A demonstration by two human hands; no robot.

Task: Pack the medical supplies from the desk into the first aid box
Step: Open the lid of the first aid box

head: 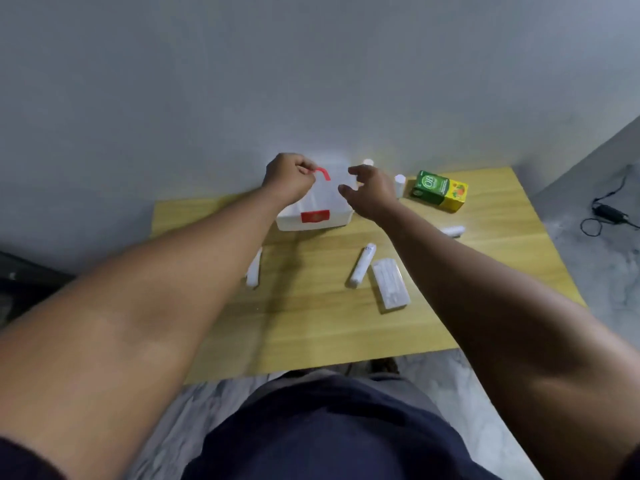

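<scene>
At desk's far edge: white plastic first aid box (313, 216), red handle (322, 173) pinched in left hand (289, 178); right hand (372, 192), fingers apart, nearer white wrapped roll (362, 265) lying lengthwise toward box.

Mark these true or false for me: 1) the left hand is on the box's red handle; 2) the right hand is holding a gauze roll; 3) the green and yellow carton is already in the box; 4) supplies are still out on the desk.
1. True: the left hand is closed on the red handle of the first aid box.
2. False: the right hand is open beside the box, holding nothing.
3. False: the green and yellow carton lies on the desk, right of the box.
4. True: a white roll and a flat clear packet lie on the desk.
</scene>
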